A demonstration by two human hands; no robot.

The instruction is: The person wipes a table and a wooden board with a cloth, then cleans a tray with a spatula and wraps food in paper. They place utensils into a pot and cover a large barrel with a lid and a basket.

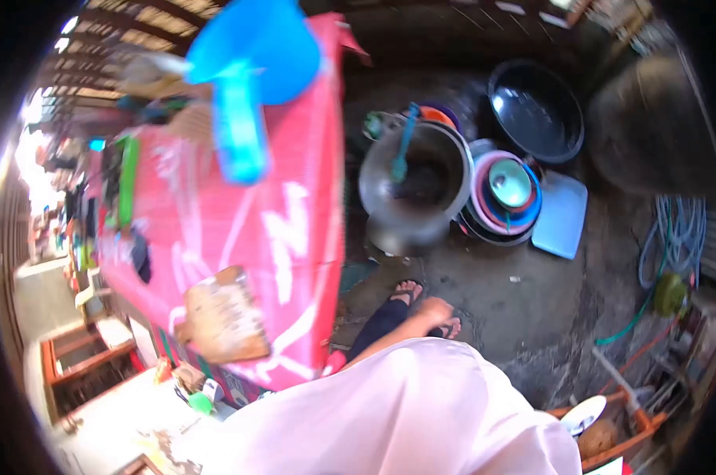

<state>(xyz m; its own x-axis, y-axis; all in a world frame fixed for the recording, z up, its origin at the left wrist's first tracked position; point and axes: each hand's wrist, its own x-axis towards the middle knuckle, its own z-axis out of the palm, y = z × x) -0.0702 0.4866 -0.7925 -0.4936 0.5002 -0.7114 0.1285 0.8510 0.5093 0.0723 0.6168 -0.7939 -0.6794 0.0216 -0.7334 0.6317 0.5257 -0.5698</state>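
Observation:
My left hand (433, 313) hangs low in front of the pale pink garment, above my sandalled feet. Its shape is rounded and blurred, so its fingers and anything in them cannot be made out. My right hand is out of view. Nearest ahead on the floor is a large grey pot (416, 178) with a teal long-handled utensil (403, 158) inside. To its right, bowls and basins are stacked, with a mint-green bowl (510, 183) on top. A blue dipper (251, 63) is at the upper left, over the pink-covered table (215, 198).
A wooden board (225, 317) lies on the table's near part. A black basin (536, 111), a translucent bluish lid or tray (560, 215) and a coiled hose (674, 237) are to the right. Wooden frames stand at both lower sides.

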